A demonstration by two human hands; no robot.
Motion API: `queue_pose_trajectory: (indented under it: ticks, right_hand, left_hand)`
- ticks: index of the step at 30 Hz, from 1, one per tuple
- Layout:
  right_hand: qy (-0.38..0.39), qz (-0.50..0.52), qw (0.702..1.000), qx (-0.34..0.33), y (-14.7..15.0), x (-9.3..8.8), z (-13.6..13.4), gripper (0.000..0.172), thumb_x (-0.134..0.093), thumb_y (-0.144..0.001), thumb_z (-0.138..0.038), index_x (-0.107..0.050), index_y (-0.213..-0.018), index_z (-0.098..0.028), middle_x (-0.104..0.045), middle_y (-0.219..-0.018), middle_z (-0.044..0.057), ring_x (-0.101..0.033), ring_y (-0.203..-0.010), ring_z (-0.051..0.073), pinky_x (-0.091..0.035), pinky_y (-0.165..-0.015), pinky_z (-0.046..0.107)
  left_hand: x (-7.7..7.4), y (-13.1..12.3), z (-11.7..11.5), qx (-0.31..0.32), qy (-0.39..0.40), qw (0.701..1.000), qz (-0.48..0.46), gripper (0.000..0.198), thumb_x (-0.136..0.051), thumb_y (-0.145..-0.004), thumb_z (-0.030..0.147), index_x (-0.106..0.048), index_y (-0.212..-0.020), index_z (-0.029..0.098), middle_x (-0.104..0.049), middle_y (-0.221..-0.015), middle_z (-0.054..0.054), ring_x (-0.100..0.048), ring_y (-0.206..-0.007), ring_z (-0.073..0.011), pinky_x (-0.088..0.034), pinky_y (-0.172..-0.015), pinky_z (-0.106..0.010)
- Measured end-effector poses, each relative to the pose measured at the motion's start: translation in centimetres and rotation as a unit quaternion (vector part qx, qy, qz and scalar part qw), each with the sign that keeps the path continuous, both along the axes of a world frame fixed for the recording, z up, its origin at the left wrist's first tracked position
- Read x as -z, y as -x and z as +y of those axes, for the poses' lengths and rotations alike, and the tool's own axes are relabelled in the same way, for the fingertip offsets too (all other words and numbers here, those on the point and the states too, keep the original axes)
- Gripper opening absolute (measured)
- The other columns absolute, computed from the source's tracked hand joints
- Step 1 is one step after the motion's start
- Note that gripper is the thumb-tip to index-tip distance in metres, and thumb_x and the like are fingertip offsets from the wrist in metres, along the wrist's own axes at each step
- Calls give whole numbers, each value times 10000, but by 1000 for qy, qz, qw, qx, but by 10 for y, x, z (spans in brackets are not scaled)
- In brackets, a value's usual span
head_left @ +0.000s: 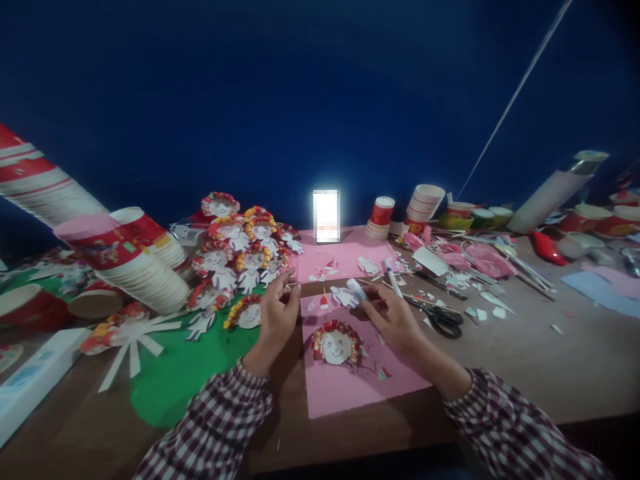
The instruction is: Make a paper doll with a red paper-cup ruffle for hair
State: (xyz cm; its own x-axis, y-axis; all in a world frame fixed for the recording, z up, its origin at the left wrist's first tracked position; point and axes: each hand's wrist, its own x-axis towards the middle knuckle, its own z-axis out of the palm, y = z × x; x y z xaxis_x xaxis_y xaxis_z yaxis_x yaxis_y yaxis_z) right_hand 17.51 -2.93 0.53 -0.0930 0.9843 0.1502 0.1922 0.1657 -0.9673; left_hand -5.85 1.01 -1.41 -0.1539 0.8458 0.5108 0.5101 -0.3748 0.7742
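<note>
My right hand [396, 319] grips a short white tube that looks like a glue stick [355, 289], its end leaning up and to the left. Just left of the tube, a small white paper body cutout [340, 297] lies on a pink sheet [325, 399]. My left hand [280, 308] hovers at the sheet's left edge, fingers curved and apart with nothing in them. Between and below both hands rests a paper-cup face [337, 347] with a drawn smile and a curled red and yellow fringe. A tiny red paper piece [324, 300] lies above it.
Finished paper dolls [237, 250] pile up at left behind a green sheet [173, 380]. Stacked paper cups [135, 267] lean further left. Black-handled scissors [445, 321], a marker [393, 279] and paper scraps lie at right. A bright, pixelated screen [327, 216] stands at the back.
</note>
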Motion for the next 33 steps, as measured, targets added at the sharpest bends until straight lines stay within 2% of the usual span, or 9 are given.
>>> queue_pose_trajectory:
  ticks: [4,15,21,33]
  right_hand:
    - [-4,-6,1000,0,-2,2,2,290,-594,-866,-405,-582,-1053,-183,-709,-922,82,-721,-775,204,-610,-722,344]
    - [7,0,1000,-7,-1,3,1,301,-593,-870,-420,-589,-1070,-195,-713,-967,88,-724,-811,218,-604,-755,369]
    - [11,6,1000,-1,-2,4,2,421,-593,-859,-487,-571,-1164,-198,-708,-1014,102,-720,-827,228,-608,-766,394]
    - [2,7,1000,-7,-2,4,1,402,-594,-869,-445,-588,-1175,-186,-710,-1030,112,-718,-852,235,-607,-797,427]
  left_hand:
    - [2,1,1,-12,-13,1000,14,376,-562,-878,332,-587,-1199,138,-656,-1117,-132,-653,-885,-188,-539,-789,-331]
    - [-3,-2,-1,-14,-4,1000,3,361,-569,-869,319,-591,-1172,124,-666,-1080,-135,-663,-815,-178,-549,-702,-302]
    - [-2,-2,-1,-22,-8,1000,8,361,-574,-866,306,-589,-1182,132,-661,-1114,-133,-662,-885,-188,-551,-756,-316]
    - [2,-2,0,-8,1,1000,2,353,-563,-872,315,-581,-1182,148,-663,-1094,-124,-665,-823,-172,-551,-726,-304]
